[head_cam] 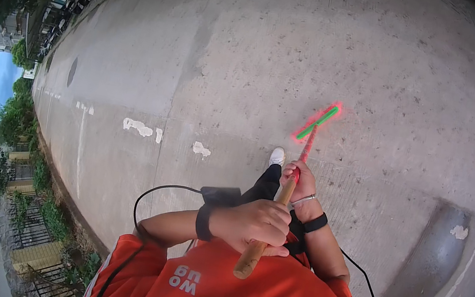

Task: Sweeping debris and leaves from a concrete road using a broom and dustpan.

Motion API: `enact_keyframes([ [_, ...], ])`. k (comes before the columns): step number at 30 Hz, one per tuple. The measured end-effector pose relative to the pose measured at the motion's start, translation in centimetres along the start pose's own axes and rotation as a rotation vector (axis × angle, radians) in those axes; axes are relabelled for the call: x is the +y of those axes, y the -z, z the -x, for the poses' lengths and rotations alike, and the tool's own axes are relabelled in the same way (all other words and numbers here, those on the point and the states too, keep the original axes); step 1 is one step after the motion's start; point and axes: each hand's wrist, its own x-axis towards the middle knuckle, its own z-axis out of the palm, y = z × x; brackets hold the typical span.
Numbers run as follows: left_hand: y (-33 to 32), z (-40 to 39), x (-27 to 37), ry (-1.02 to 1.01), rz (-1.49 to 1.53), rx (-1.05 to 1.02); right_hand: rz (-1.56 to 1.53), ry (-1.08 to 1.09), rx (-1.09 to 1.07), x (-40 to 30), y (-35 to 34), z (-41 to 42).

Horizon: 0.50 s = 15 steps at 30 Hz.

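A long-handled broom [306, 152] slants away from my body, its narrow green head and red bristles down on the concrete. My left hand [253, 223] is closed around the bare wooden upper part of the handle, near its end in front of my orange-red shirt. Lower down, my right hand [300, 179] grips the handle where red wrapping meets the wood. Dark bands circle both wrists, and a bracelet is on the right one. A white shoe [278, 156] shows just left of the broom handle.
Concrete pavement [248, 80] bears white patches [137, 127] and a dark stain [424, 266] at right. A round cover [72, 72] lies far left. Shrubs [52, 217] and a metal fence [36, 228] line the lower left edge. Black cables [138, 198] run beside both arms.
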Motion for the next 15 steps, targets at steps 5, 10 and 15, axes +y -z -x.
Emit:
enact_keyframes([
  [5, 4.8, 1.4, -3.8, 0.183, -0.214, 0.045, 0.025, -0.258, -0.07, 2.7, -5.0, -9.5],
  [10, 5.7, 1.6, -12.5, 0.188, -0.247, -0.017, -0.074, -0.304, -0.169, 1.3, -1.7, -17.4],
  [15, 6.5, -0.6, -11.4, 0.028, 0.002, -0.09, -0.212, -0.108, -0.144, -0.1, -2.0, -12.9],
])
